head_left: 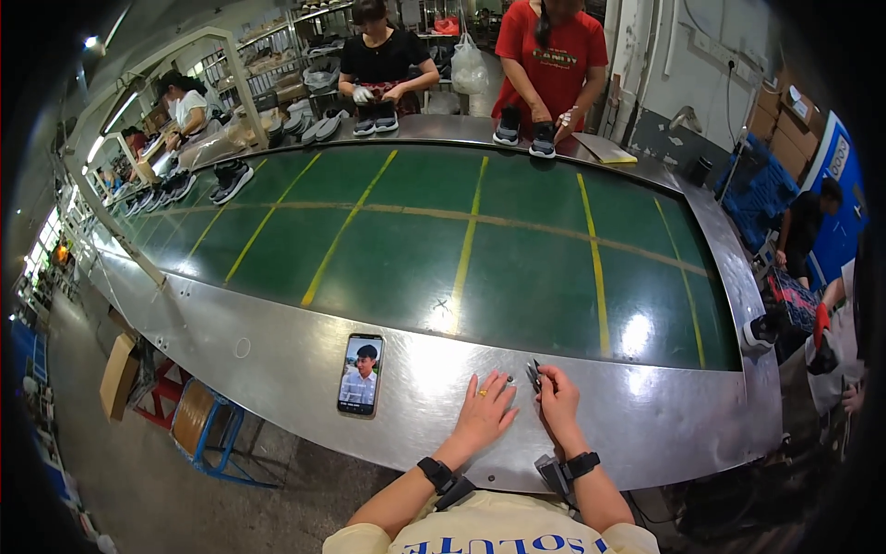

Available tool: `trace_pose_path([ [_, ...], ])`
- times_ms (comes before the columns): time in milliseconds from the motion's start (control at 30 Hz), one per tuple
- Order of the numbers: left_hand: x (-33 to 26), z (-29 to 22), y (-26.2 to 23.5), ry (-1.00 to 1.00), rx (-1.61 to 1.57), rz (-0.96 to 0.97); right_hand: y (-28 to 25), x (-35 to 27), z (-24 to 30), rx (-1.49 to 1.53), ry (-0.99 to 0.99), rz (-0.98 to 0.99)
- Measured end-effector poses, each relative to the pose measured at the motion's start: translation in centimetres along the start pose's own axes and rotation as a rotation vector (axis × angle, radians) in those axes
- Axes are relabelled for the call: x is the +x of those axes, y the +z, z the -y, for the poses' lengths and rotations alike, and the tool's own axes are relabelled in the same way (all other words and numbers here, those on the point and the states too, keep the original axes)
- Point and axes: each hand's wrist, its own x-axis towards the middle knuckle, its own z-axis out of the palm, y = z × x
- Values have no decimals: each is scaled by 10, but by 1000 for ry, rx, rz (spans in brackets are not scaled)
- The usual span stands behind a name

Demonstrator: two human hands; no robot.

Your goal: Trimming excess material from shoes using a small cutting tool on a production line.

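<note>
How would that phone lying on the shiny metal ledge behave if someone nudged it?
The phone lies flat, screen up, on the metal ledge, so it would probably slide rather than tip or roll. The ledge looks smooth and glossy, so it may skid easily. It looks thin and rigid, and the lit glass face could crack if it dropped off the near edge.

A long green conveyor belt [415, 240] crossed by yellow lines curves through the workshop, framed by a shiny metal table rim [277, 360] that throws back glare from the overhead lights. Shelving racks [277, 55] packed with goods line the back wall. Bright tube lamps [111, 115] hang under a frame over the left end. Blue crates [766, 194] and cardboard boxes [784, 120] stack up on the right. Below, a grey concrete floor [138, 480], a blue-legged stool [208, 425].
</note>
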Motion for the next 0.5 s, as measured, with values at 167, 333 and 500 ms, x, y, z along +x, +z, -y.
trace_pose_path([
  [167,-4,3,-2,-5,11,-5,5,-4,5,18,1,-20],
  [333,4,1,0,-2,1,64,-1,-3,1,-95,-73,-40],
  [500,0,14,-3,-8,63,17,17,5,-1,-84,-186,-70],
])
